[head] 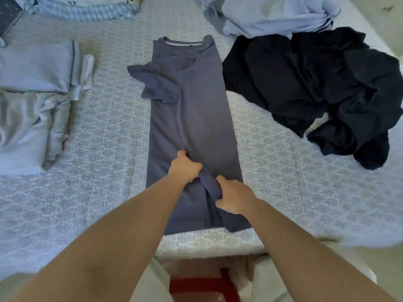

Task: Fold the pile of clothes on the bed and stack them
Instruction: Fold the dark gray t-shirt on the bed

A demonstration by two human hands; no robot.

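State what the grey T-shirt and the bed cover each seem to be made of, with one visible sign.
Grey T-shirt: soft matte knit, probably cotton jersey; it bunches limply where the hands grip it. Bed cover: woven or quilted cloth, matte; repeating pale medallion pattern.

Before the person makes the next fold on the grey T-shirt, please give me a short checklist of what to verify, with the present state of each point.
1. Both hands hold the grey T-shirt: ok; left hand and right hand grip the folded edge.
2. Right side folded over the middle: ok.
3. Left sleeve tucked in: not ok, it sticks out.
4. Shirt lies straight on the bed: ok.
5. Black garment apart from the shirt: cannot tell, the edges look close.
6. Folded stack ready on the left: ok.
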